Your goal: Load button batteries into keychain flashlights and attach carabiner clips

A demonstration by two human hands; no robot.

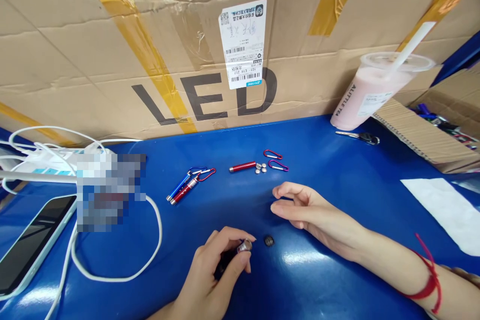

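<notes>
While the left hand [215, 272] clamps a metal-ended tube [244, 245] between thumb and fingers, its shiny tip pokes out toward the right, probably so that end stays reachable. Right hand [309, 210] hovers over the blue table [180, 255], fingers curled loosely, thumb and index slightly apart, nothing visible between them. Small dark disc [269, 241] lies on the table between the hands, likely put there for easy reach; ridged look, material can't be told. Farther back, a glossy red tube [243, 166] lies beside a cluster of silver discs [258, 166], smooth, round, coin-like; red clip [272, 154] and purple clip [278, 165] lie near them, bent-loop shapes, metallic sheen. Grouping presumably keeps tiny parts together. Left of these, a blue tube [179, 186] and a second red tube [183, 193] sit side by side, slim, shiny, silver-tipped, clips at their upper ends. Tabletop smooth, reflective; behind it, creased brown cardboard [300, 85] with glossy yellow tape [127, 25].
</notes>
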